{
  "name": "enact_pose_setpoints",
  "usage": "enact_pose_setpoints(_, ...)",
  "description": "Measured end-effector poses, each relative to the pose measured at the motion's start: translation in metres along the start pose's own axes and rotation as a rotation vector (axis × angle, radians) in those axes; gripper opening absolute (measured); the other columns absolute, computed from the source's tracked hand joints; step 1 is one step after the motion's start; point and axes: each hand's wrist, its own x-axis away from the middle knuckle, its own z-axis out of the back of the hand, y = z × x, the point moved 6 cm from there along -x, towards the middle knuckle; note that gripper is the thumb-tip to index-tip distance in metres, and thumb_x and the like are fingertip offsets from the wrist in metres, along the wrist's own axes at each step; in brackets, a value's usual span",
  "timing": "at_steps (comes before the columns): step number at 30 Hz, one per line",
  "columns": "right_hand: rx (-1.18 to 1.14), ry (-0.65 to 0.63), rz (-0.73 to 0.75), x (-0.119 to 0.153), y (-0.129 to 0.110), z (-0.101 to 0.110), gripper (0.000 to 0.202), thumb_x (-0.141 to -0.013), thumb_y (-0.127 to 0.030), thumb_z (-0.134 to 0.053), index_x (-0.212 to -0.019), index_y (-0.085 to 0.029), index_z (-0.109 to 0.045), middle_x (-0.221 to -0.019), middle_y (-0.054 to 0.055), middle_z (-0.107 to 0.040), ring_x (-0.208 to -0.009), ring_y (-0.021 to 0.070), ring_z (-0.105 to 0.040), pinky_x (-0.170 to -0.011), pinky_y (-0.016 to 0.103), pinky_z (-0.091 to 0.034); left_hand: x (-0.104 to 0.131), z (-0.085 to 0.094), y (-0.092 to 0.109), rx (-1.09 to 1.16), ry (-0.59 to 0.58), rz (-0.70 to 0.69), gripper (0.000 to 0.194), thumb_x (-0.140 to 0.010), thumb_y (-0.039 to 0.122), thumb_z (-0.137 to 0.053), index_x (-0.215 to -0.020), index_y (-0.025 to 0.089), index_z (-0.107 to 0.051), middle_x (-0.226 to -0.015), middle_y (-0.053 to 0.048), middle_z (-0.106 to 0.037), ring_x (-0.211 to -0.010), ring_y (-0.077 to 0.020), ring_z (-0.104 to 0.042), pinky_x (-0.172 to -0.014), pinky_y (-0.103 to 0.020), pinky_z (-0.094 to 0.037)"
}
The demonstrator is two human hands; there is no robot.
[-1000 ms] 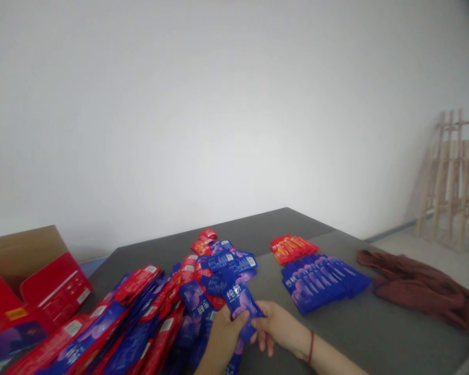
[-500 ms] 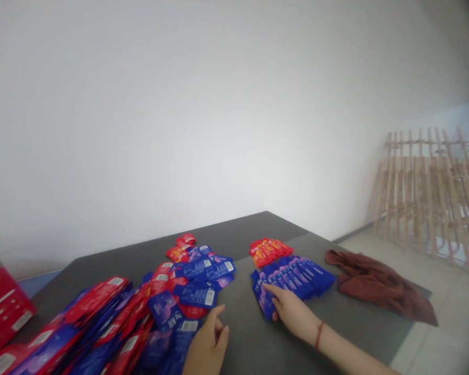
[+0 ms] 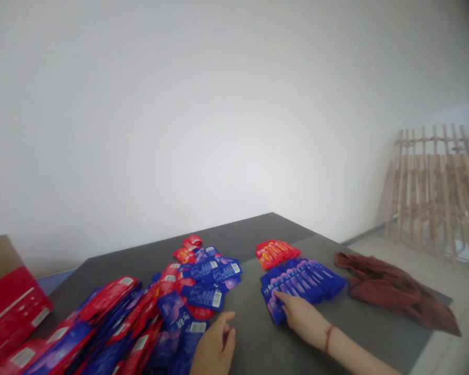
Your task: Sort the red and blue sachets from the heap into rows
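My right hand (image 3: pixel 301 316) is on the nearest, leftmost blue packet (image 3: pixel 272 301) of an overlapping row of blue packets (image 3: pixel 312 278). Its index finger lies across that packet's face, and the other fingers close at its edge; the thumb is hidden. Beyond this row is a smaller fanned row of red-orange packets (image 3: pixel 277 252). My left hand (image 3: pixel 214 346) hovers at the right side of a loose heap of blue and red packets (image 3: pixel 205 296). Its thumb and index finger are apart, with nothing visible between them.
Long stacks of red and blue packets (image 3: pixel 97 323) lean at the near left of the dark table (image 3: pixel 254 229). A red box (image 3: pixel 13 307) with a raised brown flap stands farther left. A brown cloth (image 3: pixel 398 294) lies on the right, with wooden racks (image 3: pixel 433 192) by the wall behind.
The view has turned slightly left, so everything shifts right in the picture. My right hand's thumb has gone out of sight. The packet rows stay in place.
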Motion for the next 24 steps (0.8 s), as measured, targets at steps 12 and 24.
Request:
enact_pose_setpoints(12, 0.362, -0.022, 0.019, -0.012, -0.041, 0.031, 0.029, -0.081, -0.012, -0.048, -0.1, -0.012, -0.07, -0.091, 0.02, -0.071, -0.089, 0.0312, -0.067, -0.077, 0.038, -0.048, -0.004, -0.006, -0.003, -0.226, -0.046, 0.012, 0.034, -0.085, 0.015, -0.041, -0.112, 0.022, -0.06, -0.091, -0.002, -0.069, -0.085, -0.0145, -0.065, -0.077, -0.022, -0.045)
enact_pose_setpoints(24, 0.072, 0.062, 0.033, -0.161, -0.111, -0.05, 0.062, -0.09, -0.054, -0.039, -0.142, -0.02, -0.038, -0.151, 0.014, -0.03, -0.136, 0.0367, -0.028, -0.102, 0.055, -0.029, -0.052, -0.019, 0.001, -0.838, 0.326, -0.165, 0.056, -0.079, 0.025, -0.048, -0.134, 0.013, -0.049, -0.145, -0.014, -0.041, -0.138, -0.0343, -0.027, -0.112, -0.056, -0.02)
